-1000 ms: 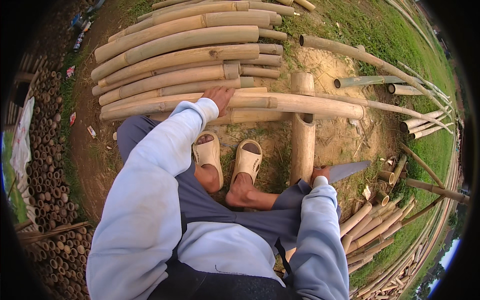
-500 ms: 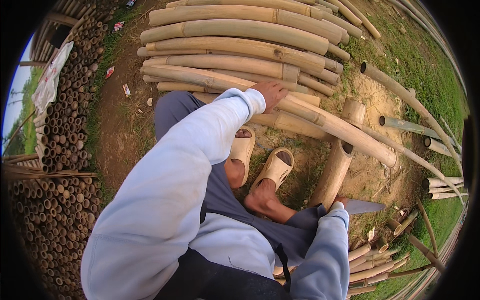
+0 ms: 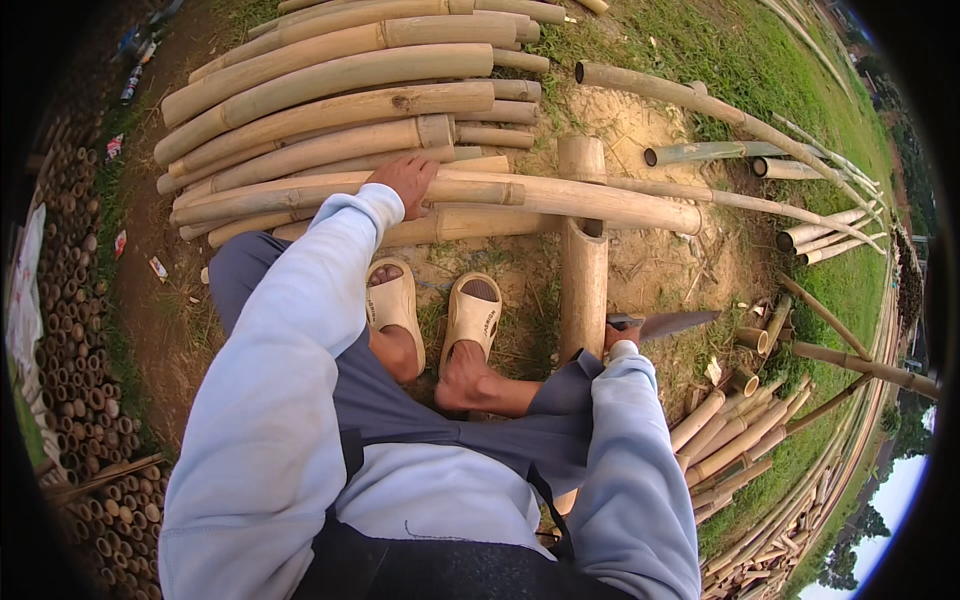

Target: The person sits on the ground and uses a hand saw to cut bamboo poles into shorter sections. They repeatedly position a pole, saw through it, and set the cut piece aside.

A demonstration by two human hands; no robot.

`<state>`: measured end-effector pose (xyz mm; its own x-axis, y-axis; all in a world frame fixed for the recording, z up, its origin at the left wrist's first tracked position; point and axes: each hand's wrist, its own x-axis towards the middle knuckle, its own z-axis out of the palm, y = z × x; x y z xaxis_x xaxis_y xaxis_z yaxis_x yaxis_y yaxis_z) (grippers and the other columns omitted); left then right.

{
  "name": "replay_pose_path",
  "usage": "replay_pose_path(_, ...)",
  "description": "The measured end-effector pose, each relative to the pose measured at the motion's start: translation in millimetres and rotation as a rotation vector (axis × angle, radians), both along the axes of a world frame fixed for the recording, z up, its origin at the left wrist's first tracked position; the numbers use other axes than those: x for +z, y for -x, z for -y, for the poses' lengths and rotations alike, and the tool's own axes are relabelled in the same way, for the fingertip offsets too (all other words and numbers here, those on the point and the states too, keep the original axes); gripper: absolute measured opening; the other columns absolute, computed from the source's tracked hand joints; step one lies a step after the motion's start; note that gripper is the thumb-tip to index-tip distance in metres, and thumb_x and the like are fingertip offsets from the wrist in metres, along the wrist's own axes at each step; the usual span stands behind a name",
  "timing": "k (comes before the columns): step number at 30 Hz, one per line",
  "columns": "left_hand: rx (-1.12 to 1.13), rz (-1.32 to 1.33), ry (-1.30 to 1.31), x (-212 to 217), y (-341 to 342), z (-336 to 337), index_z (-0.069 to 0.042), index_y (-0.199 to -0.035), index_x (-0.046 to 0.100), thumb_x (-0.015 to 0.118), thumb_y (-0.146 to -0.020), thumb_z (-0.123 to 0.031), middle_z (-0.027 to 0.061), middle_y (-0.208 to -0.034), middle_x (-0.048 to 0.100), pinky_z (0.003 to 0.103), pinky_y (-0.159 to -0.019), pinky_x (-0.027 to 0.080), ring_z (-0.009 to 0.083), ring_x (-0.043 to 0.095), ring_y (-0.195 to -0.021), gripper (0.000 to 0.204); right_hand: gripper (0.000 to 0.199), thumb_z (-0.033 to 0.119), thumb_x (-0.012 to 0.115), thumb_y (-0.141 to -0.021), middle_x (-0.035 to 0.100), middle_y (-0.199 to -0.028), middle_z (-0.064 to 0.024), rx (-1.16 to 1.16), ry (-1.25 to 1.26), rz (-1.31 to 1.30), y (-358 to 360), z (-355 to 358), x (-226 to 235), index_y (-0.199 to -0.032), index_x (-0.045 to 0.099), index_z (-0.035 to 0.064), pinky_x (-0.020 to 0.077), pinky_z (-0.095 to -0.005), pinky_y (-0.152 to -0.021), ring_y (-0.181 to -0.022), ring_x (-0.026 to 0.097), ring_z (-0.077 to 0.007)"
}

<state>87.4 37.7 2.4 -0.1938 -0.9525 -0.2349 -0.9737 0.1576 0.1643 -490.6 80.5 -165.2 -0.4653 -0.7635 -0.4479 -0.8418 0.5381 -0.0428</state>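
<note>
Outdoor bamboo yard, dirt ground, stacked poles ahead of me.
My left hand point(image 3: 405, 183) lies palm-down, fingers spread, on the long bamboo pole point(image 3: 560, 198) that crosses a short upright-lying bamboo log point(image 3: 583, 260). My right hand point(image 3: 620, 337) is mostly hidden by my sleeve, closed round the handle of a machete point(image 3: 672, 323), blade pointing right, just beside the log.

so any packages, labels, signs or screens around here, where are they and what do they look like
Litter wrappers: small red and white scraps on the dirt at the left, by the stacked bamboo ends.
Wrapper: small, red and white, flat on the ground left of the knee.
Blue-and-white packet: crumpled, in grass at the upper left.
Slipper: tan, with small raised marking on its strap.
No signs or screens.
</note>
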Motion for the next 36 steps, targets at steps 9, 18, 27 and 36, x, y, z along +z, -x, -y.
replay_pose_path(9, 0.015, 0.092, 0.039, -5, -7, -5, -0.008, -0.127, 0.053, 0.085, -0.074, -0.035, 0.0138, -0.129, 0.061, 0.043, -0.109, 0.044, 0.033, 0.056, -0.126, 0.067, 0.04, 0.011, 0.069, -0.07, 0.071, -0.093, -0.0136, -0.925, 1.241, 0.512, -53, -5, 186, -0.107, 0.066, -0.003, 0.0554, -0.0372, -0.065, -0.073, 0.067, -0.0265)
replay_pose_path(18, -0.057, 0.035, 0.114, -17, 12, 16, -0.006, -0.125, 0.056, 0.088, -0.065, -0.028, 0.0171, -0.122, 0.064, 0.044, -0.104, 0.046, 0.0357, 0.059, -0.119, 0.072, 0.024, -0.007, 0.058, -0.079, 0.058, -0.09, -0.0073, -0.22, 1.323, 1.055, -145, -121, 305, -0.102, 0.058, -0.0011, 0.0496, -0.0281, -0.066, -0.077, 0.057, -0.0155)
replay_pose_path(27, -0.062, 0.061, 0.069, -8, 15, 16, -0.005, -0.129, 0.055, 0.088, -0.065, -0.032, 0.0175, -0.121, 0.065, 0.043, -0.105, 0.046, 0.0361, 0.06, -0.118, 0.076, 0.021, 0.003, 0.074, -0.089, 0.062, -0.073, -0.0034, -0.092, 0.917, 1.136, -208, -131, 285, -0.105, 0.062, -0.0032, 0.0455, -0.0261, -0.059, -0.064, 0.057, -0.0093)
replay_pose_path(36, -0.084, 0.043, 0.061, -6, 16, 19, -0.006, -0.132, 0.054, 0.086, -0.067, -0.031, 0.0181, -0.124, 0.065, 0.044, -0.105, 0.046, 0.0367, 0.06, -0.119, 0.076, 0.019, 0.006, 0.077, -0.085, 0.063, -0.072, -0.0083, 0.041, 0.746, 1.048, -215, -133, 220, -0.092, 0.061, -0.0005, 0.0481, -0.0292, -0.062, -0.063, 0.059, -0.0148)
